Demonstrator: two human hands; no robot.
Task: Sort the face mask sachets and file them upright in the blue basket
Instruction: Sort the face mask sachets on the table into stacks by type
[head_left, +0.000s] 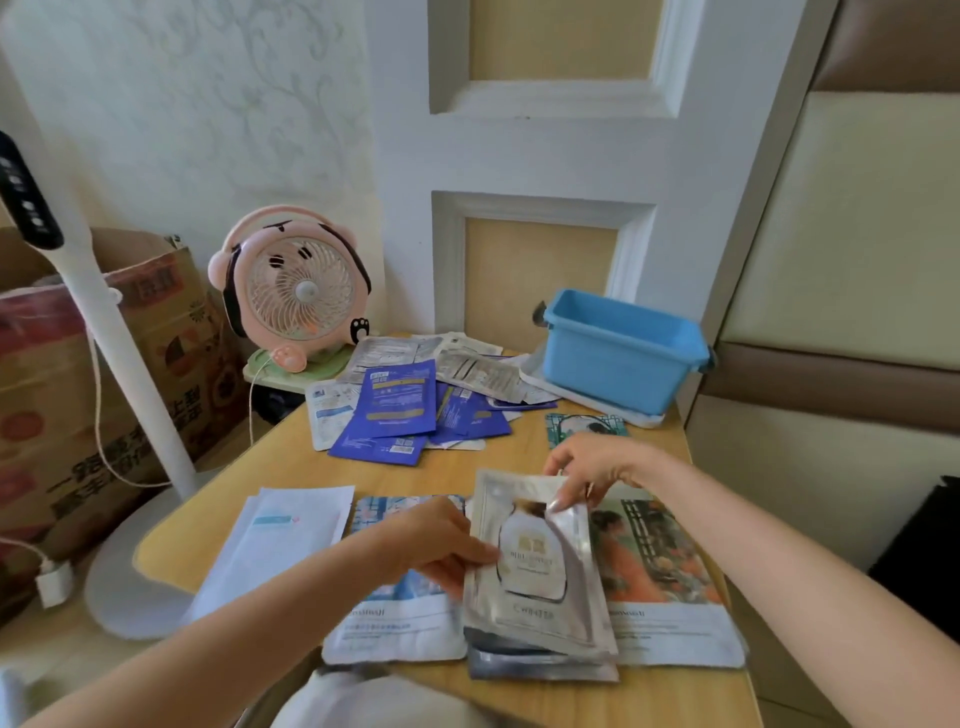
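Note:
A silver-and-white sachet (530, 577) sits on top of a small stack of silver sachets near the table's front edge. My left hand (436, 545) pinches its left side, and my right hand (592, 467) grips its top right corner. Flat picture sachets lie on both sides: a blue-toned one (395, 623) to the left, an orange-toned one (670, 587) to the right. White sachets (280, 540) lie further left. A loose heap of blue and silver sachets (415, 405) covers the table's far side. The blue basket (623, 351) stands at the back right, its inside hidden.
A pink desk fan (296, 291) stands at the back left of the wooden table (244, 488). A green picture sachet (587, 423) lies before the basket. A white lamp pole (104, 332) and a cardboard box (62, 395) stand left of the table.

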